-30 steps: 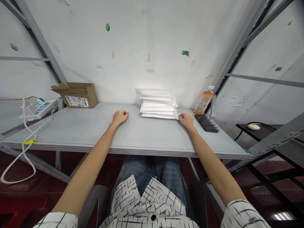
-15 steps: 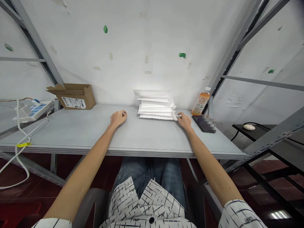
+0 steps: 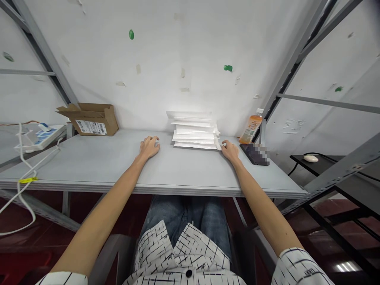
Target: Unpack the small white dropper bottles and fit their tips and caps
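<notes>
A stack of white padded envelopes (image 3: 194, 132) stands at the back middle of the grey table (image 3: 97, 166), against the white wall. My left hand (image 3: 149, 146) rests on the table just left of the stack, its fingers loosely spread and holding nothing. My right hand (image 3: 230, 150) lies at the stack's lower right corner, its fingers pinching the edge of the bottom envelope.
An open cardboard box (image 3: 90, 120) with a label sits at the back left. An orange drink bottle (image 3: 251, 128) and a dark phone (image 3: 255, 153) are right of the stack. A power strip (image 3: 41, 134) with white cable lies far left. Grey rack posts frame both sides.
My left hand has uncurled from a loose fist to spread fingers and shifted slightly towards the stack. My right hand stays at the stack's corner.
</notes>
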The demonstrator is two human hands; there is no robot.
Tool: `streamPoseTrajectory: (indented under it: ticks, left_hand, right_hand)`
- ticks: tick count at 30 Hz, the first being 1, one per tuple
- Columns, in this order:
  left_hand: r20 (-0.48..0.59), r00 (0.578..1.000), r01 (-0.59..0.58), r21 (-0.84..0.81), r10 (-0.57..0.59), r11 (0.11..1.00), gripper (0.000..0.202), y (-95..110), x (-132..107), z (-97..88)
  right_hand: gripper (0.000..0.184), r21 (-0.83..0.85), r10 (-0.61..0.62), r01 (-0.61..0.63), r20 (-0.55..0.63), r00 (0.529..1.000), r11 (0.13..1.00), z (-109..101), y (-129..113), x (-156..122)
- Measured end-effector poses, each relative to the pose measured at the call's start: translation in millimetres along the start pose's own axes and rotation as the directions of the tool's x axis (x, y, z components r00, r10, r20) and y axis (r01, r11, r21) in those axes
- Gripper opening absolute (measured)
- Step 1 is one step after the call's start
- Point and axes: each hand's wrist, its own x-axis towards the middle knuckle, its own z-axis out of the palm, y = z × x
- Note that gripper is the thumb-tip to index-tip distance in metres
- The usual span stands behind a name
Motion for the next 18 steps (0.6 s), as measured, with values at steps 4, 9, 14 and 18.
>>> streamPoseTrajectory:
  ticks: [4, 9, 14, 18]
  left_hand:
    - [0.003, 1.0, -0.006, 0.002, 0.006, 1.0, 0.039, 1.5, -0.8, 0.1]
    - [0.046, 0.999, -0.006, 0.058, 0.003, 0.998, 0.032, 2.0, 0.3, 0.7]
    - [0.048, 0.999, -0.01, 0.053, 0.008, 0.999, 0.035, 1.8, 0.9, 1.0]
    - [0.047, 0.999, -0.008, 0.054, 0.006, 0.998, 0.034, 1.8, 0.6, 0.4]
  right_hand:
    - [0.038, -0.029, 0.01, -0.009, 0.015, 1.0, 1.0, 0.0, -1.1, 0.4]
    - [0.038, -0.033, 0.021, -0.021, 0.002, 1.0, 0.999, 1.7, -1.6, 1.7]
    - [0.038, -0.061, 0.028, -0.027, 0.013, 1.0, 0.998, 2.1, -1.7, 1.8]
    - [0.037, -0.045, 0.025, -0.025, 0.014, 1.0, 0.999, 1.7, -1.6, 1.8]
